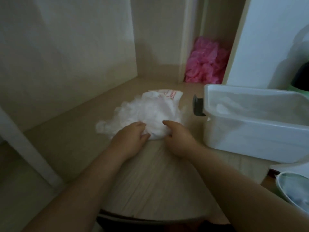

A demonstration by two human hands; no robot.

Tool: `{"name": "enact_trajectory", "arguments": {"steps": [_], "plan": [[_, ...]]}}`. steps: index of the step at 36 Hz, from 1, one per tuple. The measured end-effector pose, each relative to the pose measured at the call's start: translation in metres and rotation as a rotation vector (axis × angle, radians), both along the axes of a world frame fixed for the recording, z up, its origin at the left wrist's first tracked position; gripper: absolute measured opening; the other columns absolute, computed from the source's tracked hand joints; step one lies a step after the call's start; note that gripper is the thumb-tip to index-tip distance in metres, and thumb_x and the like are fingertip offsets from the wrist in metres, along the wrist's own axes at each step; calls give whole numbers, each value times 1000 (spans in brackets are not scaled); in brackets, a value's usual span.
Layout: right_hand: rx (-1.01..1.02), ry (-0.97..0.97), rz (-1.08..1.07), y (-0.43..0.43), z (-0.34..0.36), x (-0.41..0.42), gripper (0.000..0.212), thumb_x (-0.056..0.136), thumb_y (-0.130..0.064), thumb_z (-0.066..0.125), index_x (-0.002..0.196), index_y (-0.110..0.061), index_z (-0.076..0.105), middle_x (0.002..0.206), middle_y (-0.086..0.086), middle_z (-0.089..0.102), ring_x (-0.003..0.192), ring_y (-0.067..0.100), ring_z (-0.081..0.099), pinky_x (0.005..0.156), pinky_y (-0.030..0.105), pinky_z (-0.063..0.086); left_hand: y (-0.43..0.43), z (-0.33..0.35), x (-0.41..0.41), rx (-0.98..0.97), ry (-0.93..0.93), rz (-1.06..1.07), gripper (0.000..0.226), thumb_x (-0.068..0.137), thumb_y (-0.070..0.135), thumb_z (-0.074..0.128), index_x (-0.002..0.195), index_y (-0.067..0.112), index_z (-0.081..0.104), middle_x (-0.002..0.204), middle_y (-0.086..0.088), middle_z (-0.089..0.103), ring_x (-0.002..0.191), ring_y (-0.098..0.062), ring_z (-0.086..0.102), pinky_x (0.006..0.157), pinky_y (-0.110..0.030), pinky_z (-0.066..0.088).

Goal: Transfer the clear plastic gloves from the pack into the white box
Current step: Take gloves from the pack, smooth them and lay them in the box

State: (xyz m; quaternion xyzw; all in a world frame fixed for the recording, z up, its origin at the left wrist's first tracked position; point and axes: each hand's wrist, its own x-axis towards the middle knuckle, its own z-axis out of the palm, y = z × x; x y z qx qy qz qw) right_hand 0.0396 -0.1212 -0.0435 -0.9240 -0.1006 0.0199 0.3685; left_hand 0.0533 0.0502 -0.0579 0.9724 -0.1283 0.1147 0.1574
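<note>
A loose heap of clear plastic gloves [147,113] lies on the wooden table, spilling from a pack [168,95] with red print at its far end. My left hand [132,139] and my right hand [177,138] are both at the near edge of the heap, fingers curled into the plastic from either side. The white box [250,139] stands just right of the heap, open at the top, with some clear plastic visible inside. A dark latch sits on its left end.
Pink crumpled plastic [207,62] fills a narrow gap at the back. A wall panel stands at left and a white cabinet side [260,39] behind the box. A round white container [294,190] sits at the lower right edge.
</note>
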Motion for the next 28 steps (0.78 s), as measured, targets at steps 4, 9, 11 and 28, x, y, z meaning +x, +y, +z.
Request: {"name": "enact_trajectory", "arguments": {"steps": [4, 9, 11, 28], "plan": [[-50, -42, 4, 1, -14, 0, 57, 94, -13, 48, 147, -21, 29, 148, 4, 38, 135, 19, 35, 111, 29, 25, -5, -19, 0, -98, -123, 100, 31, 99, 31, 46, 94, 8, 67, 107, -7, 67, 98, -25, 61, 82, -37, 46], [-9, -126, -20, 1, -23, 2, 58, 93, -15, 49, 147, -19, 29, 143, 7, 44, 130, 19, 42, 108, 29, 32, -6, -27, 3, -163, -214, 104, 21, 93, 22, 56, 90, 13, 75, 95, -6, 72, 87, -27, 66, 74, -38, 51], [-16, -151, -16, 1, -26, 1, 58, 92, -16, 50, 147, -18, 30, 142, 7, 45, 129, 20, 43, 107, 30, 33, -7, -26, 3, -167, -235, 109, 18, 91, 19, 59, 87, 12, 75, 92, -5, 72, 84, -26, 65, 72, -36, 51], [153, -379, -23, -2, -34, 2, 34, 89, -26, 62, 61, -28, 42, 58, -13, 40, 58, -3, 44, 54, 15, 28, -10, -25, -6, -341, -537, -183, 18, 89, 24, 53, 91, 12, 66, 106, -5, 61, 100, -19, 58, 85, -42, 49]]}}
